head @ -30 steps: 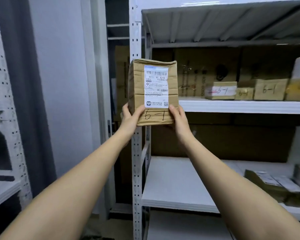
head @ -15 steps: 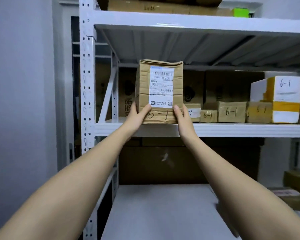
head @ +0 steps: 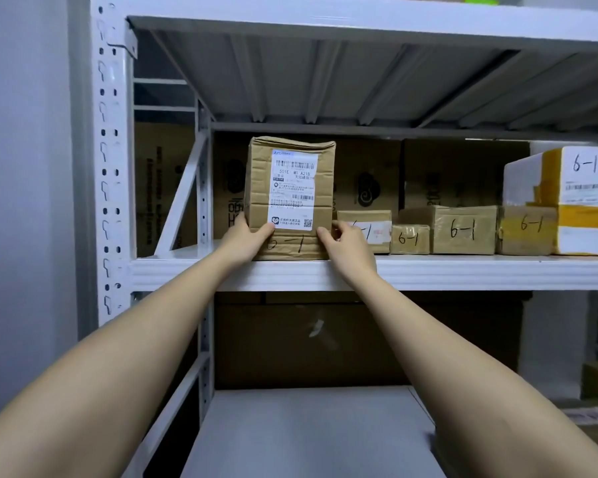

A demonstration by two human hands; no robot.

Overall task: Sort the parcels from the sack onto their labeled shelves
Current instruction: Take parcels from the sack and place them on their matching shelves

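A tall brown cardboard parcel (head: 290,198), bearing a white shipping label and a handwritten "6-1", is stood upright at the left end of the white metal shelf (head: 428,270), its base on the shelf's near edge. Its lower left corner is grasped by the left hand (head: 246,241), thumb across the front. Its lower right corner is grasped by the right hand (head: 347,244). Just to the right, a row of smaller brown "6-1" cartons (head: 463,229) is seen, with a white and yellow foam box (head: 580,198) at the far right.
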